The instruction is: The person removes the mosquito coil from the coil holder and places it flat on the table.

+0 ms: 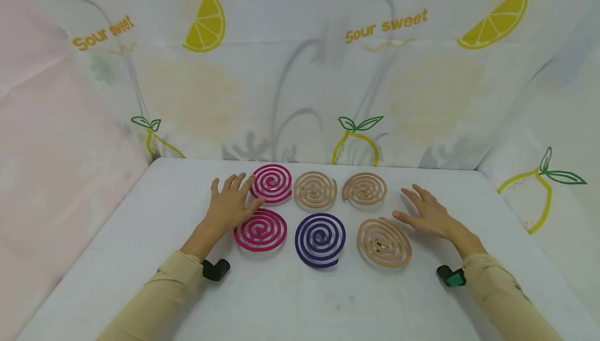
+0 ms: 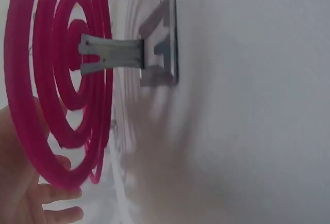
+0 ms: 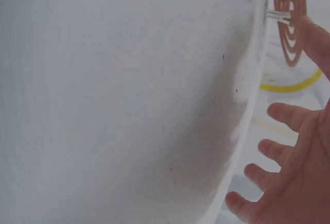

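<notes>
Six-coil layout aside, several mosquito coils stand raised in two rows. At the left are a back pink coil [image 1: 272, 184] and a front pink coil [image 1: 260, 230]. My left hand [image 1: 229, 206] spreads its fingers beside them, overlapping both in the head view; contact cannot be told. A metal stand [image 2: 116, 53] supports a pink coil [image 2: 26, 79] in the left wrist view. My right hand [image 1: 428, 213] is spread to the right of the front tan coil [image 1: 384, 242] and the back right tan coil [image 1: 364, 189], holding nothing.
Between the pink and tan coils lie a purple coil [image 1: 320, 240] in front and another tan coil [image 1: 315, 189] behind. All are on a white-covered table [image 1: 300, 304]. A lemon-printed cloth [image 1: 300, 86] hangs behind the table, with more cloth at both sides.
</notes>
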`<state>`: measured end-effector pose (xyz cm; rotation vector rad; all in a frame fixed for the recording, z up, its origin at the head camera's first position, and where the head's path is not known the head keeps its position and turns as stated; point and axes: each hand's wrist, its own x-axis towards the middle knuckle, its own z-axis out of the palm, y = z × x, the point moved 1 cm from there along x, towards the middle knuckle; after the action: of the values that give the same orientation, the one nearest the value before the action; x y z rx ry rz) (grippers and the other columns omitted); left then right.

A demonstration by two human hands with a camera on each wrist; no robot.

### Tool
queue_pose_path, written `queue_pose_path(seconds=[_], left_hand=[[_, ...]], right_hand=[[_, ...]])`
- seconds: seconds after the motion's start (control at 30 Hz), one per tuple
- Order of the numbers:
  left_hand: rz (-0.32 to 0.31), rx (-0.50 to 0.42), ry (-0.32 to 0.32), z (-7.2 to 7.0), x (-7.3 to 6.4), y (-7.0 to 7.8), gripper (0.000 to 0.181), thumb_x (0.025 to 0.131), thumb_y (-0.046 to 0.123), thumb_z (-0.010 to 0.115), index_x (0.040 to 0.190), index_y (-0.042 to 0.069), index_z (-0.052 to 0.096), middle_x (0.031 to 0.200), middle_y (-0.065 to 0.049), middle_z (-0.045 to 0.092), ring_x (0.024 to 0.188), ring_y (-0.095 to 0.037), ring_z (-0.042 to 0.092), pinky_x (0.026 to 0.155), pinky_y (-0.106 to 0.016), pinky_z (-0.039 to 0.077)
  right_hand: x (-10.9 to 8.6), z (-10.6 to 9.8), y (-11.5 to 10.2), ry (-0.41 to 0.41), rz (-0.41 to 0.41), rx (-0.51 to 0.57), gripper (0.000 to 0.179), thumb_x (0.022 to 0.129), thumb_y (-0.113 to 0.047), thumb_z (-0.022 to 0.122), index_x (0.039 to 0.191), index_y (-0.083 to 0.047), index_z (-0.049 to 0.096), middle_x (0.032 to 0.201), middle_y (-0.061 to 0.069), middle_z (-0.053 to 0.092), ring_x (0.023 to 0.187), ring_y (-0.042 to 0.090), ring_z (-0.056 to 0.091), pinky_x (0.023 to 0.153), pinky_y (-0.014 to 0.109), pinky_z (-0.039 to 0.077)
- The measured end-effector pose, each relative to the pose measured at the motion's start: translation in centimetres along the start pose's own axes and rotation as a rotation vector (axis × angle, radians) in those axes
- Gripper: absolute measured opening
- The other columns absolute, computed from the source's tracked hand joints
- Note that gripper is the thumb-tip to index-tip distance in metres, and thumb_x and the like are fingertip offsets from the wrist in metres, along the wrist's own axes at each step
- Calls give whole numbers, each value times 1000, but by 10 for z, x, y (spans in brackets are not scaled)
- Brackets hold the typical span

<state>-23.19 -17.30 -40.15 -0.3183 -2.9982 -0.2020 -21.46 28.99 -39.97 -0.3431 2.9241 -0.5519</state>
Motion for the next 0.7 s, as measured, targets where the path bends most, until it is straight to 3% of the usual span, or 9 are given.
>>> queue_pose_path(seconds=[0.17, 0.33, 0.7], left_hand=[[46, -54, 59, -7, -3, 19, 65, 91, 52, 50, 140, 9, 44, 140, -17, 45, 132, -35, 38, 109, -64, 17], [105, -72, 110, -12, -4, 37, 54, 91, 44, 55, 132, 8, 51, 132, -15, 54, 124, -35, 48, 106, -59, 29], [174, -163, 135, -7, -1, 71, 46, 93, 40, 55, 129, 12, 55, 126, -10, 58, 122, -32, 51, 102, -54, 36]], right_hand=[[-7, 2, 0, -4, -19, 126, 76, 91, -50, 52, 147, -4, 27, 152, 30, 12, 136, 56, 11, 95, 77, 19], [-13, 4, -3, 1, -50, 168, 73, 93, -47, 52, 145, -2, 29, 151, 32, 14, 135, 57, 13, 96, 75, 21], [-20, 4, -6, 58, -91, 232, 63, 95, -41, 51, 141, 0, 36, 147, 32, 22, 133, 53, 22, 98, 71, 26]])
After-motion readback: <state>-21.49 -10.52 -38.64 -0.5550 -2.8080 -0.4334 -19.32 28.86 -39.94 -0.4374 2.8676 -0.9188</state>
